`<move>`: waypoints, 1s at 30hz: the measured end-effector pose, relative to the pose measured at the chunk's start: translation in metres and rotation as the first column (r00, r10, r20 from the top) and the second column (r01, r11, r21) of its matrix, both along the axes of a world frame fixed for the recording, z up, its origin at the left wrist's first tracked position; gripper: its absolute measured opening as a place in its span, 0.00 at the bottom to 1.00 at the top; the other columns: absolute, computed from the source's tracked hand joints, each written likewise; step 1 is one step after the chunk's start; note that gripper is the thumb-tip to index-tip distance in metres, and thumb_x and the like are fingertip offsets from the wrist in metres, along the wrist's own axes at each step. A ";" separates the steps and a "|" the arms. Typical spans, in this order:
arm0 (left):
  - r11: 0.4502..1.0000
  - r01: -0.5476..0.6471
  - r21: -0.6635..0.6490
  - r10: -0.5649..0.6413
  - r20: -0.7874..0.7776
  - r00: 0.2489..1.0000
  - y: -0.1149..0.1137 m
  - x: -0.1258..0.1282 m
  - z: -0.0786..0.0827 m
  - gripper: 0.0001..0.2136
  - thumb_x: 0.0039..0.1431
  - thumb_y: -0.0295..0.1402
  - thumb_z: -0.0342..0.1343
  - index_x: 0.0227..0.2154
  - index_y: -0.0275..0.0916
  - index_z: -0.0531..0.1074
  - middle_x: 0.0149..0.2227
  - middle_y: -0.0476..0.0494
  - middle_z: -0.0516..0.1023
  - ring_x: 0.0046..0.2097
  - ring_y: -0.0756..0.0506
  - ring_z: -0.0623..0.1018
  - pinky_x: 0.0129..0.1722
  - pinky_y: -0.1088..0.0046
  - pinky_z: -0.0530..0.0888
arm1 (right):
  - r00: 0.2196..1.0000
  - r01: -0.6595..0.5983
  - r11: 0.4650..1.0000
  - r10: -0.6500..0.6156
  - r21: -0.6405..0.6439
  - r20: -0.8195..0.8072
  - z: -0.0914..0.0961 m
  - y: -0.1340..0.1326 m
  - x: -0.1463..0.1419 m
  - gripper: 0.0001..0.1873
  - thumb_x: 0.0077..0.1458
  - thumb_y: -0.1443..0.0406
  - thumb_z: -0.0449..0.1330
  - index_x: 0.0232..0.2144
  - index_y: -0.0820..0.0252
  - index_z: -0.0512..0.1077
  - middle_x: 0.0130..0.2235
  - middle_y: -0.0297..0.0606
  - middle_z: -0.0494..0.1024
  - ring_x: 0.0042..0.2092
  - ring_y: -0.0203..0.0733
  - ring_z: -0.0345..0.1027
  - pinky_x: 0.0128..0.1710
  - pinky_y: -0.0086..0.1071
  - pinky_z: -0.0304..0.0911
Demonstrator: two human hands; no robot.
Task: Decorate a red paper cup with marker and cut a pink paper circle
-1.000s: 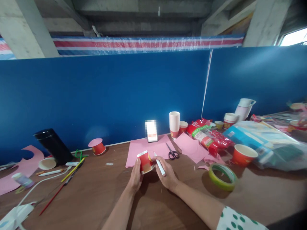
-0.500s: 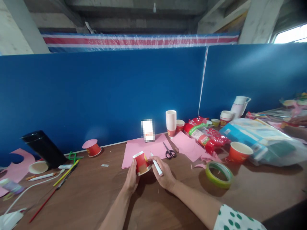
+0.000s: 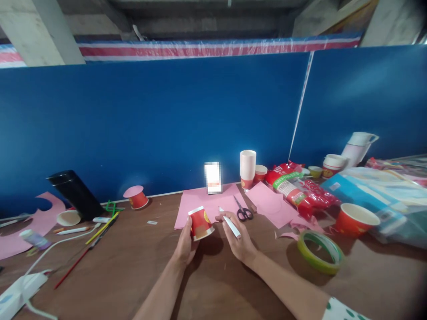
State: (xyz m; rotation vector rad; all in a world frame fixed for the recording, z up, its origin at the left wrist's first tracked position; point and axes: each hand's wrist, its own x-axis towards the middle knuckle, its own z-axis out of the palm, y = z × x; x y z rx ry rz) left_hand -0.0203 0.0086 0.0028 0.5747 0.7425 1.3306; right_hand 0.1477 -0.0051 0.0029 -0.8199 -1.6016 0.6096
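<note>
in the head view, the left hand (image 3: 186, 244) has its fingers holding a tilted red-and-white paper cup (image 3: 201, 223) over the brown wooden surface (image 3: 213, 289). near the cup, the right hand (image 3: 243, 244) pinches a slim white marker (image 3: 231, 227), beside black-handled metal scissors (image 3: 244, 214).

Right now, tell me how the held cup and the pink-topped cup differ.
The held cup is tilted in the left hand; the pink-topped cup stands on the table. The held cup has a white upper edge; the pink-topped cup carries a pink disc. Both are mainly red.
</note>
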 end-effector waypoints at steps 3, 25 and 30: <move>0.999 -0.031 -0.043 0.031 -0.001 1.000 0.001 -0.001 0.001 0.18 0.59 0.40 0.52 0.46 0.33 0.72 0.42 0.39 0.80 0.43 0.43 0.79 0.50 0.66 0.73 | 0.997 -0.009 0.999 0.007 -0.035 -0.077 0.005 -0.002 0.001 0.12 0.63 0.65 0.49 0.47 0.59 0.67 0.42 0.42 0.75 0.44 0.40 0.70 0.48 0.34 0.64; 0.997 0.078 0.001 -0.078 0.079 0.994 0.006 -0.002 -0.006 0.22 0.57 0.46 0.52 0.45 0.32 0.72 0.38 0.38 0.79 0.42 0.41 0.78 0.50 0.61 0.71 | 0.986 -0.053 0.977 0.019 -0.206 -0.163 0.006 -0.018 -0.007 0.14 0.61 0.57 0.52 0.33 0.60 0.70 0.25 0.35 0.72 0.26 0.35 0.66 0.24 0.26 0.63; 0.997 0.070 0.020 -0.071 0.061 0.996 0.004 0.002 0.000 0.21 0.57 0.46 0.51 0.43 0.31 0.73 0.37 0.37 0.79 0.44 0.39 0.77 0.50 0.61 0.71 | 0.993 -0.050 0.980 0.028 -0.191 -0.114 0.005 -0.019 -0.008 0.13 0.61 0.58 0.52 0.33 0.60 0.70 0.25 0.34 0.72 0.26 0.35 0.66 0.25 0.26 0.63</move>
